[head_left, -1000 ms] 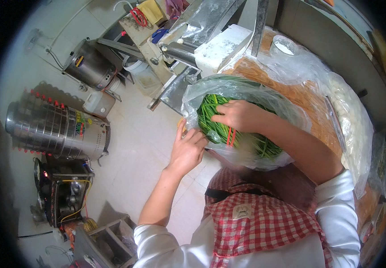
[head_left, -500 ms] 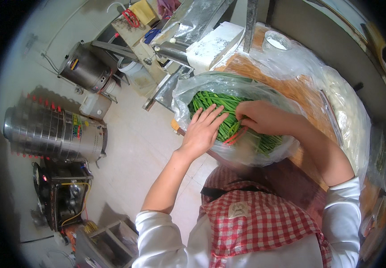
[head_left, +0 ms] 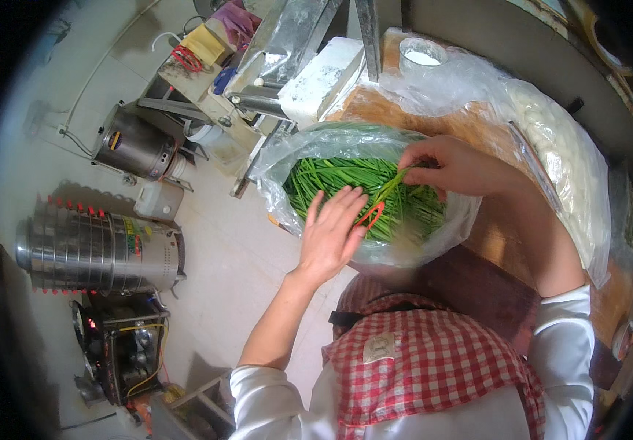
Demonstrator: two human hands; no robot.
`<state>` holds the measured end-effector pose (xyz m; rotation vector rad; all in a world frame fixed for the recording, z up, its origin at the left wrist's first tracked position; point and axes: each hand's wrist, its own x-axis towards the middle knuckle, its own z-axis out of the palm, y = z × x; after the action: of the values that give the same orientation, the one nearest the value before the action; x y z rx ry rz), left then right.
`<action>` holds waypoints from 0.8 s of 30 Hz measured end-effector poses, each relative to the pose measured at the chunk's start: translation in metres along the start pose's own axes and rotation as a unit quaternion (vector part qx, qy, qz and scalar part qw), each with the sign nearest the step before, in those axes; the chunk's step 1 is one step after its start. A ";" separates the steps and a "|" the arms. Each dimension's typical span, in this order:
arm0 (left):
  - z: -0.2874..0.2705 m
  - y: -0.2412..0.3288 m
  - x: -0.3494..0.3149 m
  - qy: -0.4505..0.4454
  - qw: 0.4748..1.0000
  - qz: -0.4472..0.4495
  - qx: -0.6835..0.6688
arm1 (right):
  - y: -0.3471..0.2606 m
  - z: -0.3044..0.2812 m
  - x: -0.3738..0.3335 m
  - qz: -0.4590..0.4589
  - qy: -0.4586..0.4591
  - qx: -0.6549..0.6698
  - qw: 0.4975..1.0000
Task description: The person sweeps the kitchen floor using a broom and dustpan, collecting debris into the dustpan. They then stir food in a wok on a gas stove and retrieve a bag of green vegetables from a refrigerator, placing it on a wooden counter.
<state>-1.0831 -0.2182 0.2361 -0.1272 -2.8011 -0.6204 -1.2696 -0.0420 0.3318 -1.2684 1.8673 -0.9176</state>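
A clear plastic bag (head_left: 278,174) stands with its mouth wide, full of long green chives (head_left: 349,174). My left hand (head_left: 333,229) lies flat on the near left part of the chives, fingers spread. Between the thumb and fingers of my right hand (head_left: 433,165) a few yellowish-green chive strands are pinched and drawn up from the bunch. A red band (head_left: 371,214) lies on the chives just right of my left fingertips. The lower ends of the pinched strands pass close to that band.
The bag rests at the edge of a wooden worktop (head_left: 433,121). Behind it is a floury white machine (head_left: 320,81) with metal rollers. A plastic-covered pale mass (head_left: 558,147) lies on the right, a tub of white powder (head_left: 420,55) at the back. Steel steamers (head_left: 104,246) stand left.
My right hand has moved up and right, pulling chive strands out of the bunch. My left hand stays on the chives. The view has shifted slightly.
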 end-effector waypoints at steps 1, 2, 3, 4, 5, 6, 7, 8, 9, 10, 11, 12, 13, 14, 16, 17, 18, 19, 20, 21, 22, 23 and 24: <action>0.006 0.004 0.002 -0.029 0.999 0.008 0.031 | -0.004 -0.002 -0.009 -0.008 0.000 -0.105 0.994; 0.009 0.003 -0.002 -0.037 0.998 -0.002 0.058 | -0.009 -0.004 -0.016 -0.023 -0.003 -0.209 0.978; 0.017 -0.003 -0.007 -0.044 0.995 -0.010 0.085 | -0.012 -0.006 -0.022 -0.019 -0.020 -0.228 0.973; 0.024 -0.009 -0.012 -0.052 0.992 -0.017 0.111 | -0.012 -0.008 -0.028 -0.015 -0.036 -0.247 0.968; 0.028 -0.014 -0.015 -0.055 0.994 -0.017 0.095 | -0.011 -0.011 -0.036 -0.005 -0.049 -0.266 0.963; 0.031 -0.018 -0.018 -0.053 0.994 -0.019 0.095 | -0.012 -0.015 -0.045 -0.009 -0.028 -0.230 0.973; 0.033 -0.021 -0.020 -0.051 0.994 -0.020 0.095 | -0.013 -0.020 -0.054 -0.013 -0.007 -0.194 0.981; 0.036 -0.022 -0.021 -0.048 0.994 -0.024 0.095 | -0.012 -0.024 -0.062 -0.018 0.012 -0.159 0.987; 0.038 -0.022 -0.022 -0.040 0.995 -0.025 0.090 | -0.008 -0.027 -0.069 -0.003 0.036 -0.140 0.989; 0.041 -0.023 -0.024 -0.040 0.995 -0.025 0.094 | -0.003 -0.029 -0.076 0.011 0.060 -0.121 0.991; 0.044 -0.024 -0.024 -0.036 0.994 -0.023 0.097 | -0.002 -0.033 -0.084 0.024 0.086 -0.104 0.991; 0.046 -0.024 -0.023 -0.034 0.994 -0.021 0.100 | -0.005 -0.040 -0.093 0.044 0.101 -0.079 0.991; 0.046 -0.024 -0.022 -0.028 0.994 -0.022 0.100 | -0.013 -0.049 -0.103 0.063 0.116 -0.054 0.990; 0.047 -0.023 -0.021 -0.024 0.995 -0.021 0.100 | -0.020 -0.056 -0.113 0.083 0.132 -0.029 0.987; 0.045 -0.021 -0.022 -0.007 0.995 -0.025 0.098 | -0.029 -0.063 -0.126 0.106 0.169 0.018 0.980; 0.042 -0.020 -0.023 0.004 0.995 -0.027 0.093 | -0.030 -0.064 -0.131 0.119 0.188 0.042 0.974; 0.040 -0.017 -0.025 0.016 0.996 -0.028 0.088 | -0.030 -0.063 -0.135 0.109 0.199 0.041 0.973; 0.037 -0.013 -0.027 0.068 0.993 -0.014 0.099 | -0.029 -0.063 -0.137 0.098 0.208 0.041 0.972; 0.034 -0.013 -0.032 0.089 0.993 -0.011 0.079 | -0.028 -0.062 -0.139 0.087 0.217 0.041 0.971; 0.031 -0.013 -0.039 0.109 0.992 -0.007 0.059 | -0.029 -0.059 -0.139 0.087 0.217 0.044 0.971; 0.028 -0.012 -0.046 0.130 0.991 -0.005 0.040 | -0.029 -0.056 -0.138 0.086 0.217 0.047 0.971; 0.024 -0.005 -0.050 0.161 0.986 -0.013 0.034 | -0.030 -0.052 -0.139 0.085 0.217 0.048 0.971; 0.024 -0.004 -0.060 0.121 0.992 -0.020 0.039 | -0.031 -0.049 -0.139 0.087 0.213 0.050 0.972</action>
<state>-1.0317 -0.2134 0.1973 0.0182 -2.5933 -0.4963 -1.2569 0.0896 0.4036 -0.8761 2.1860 -1.2417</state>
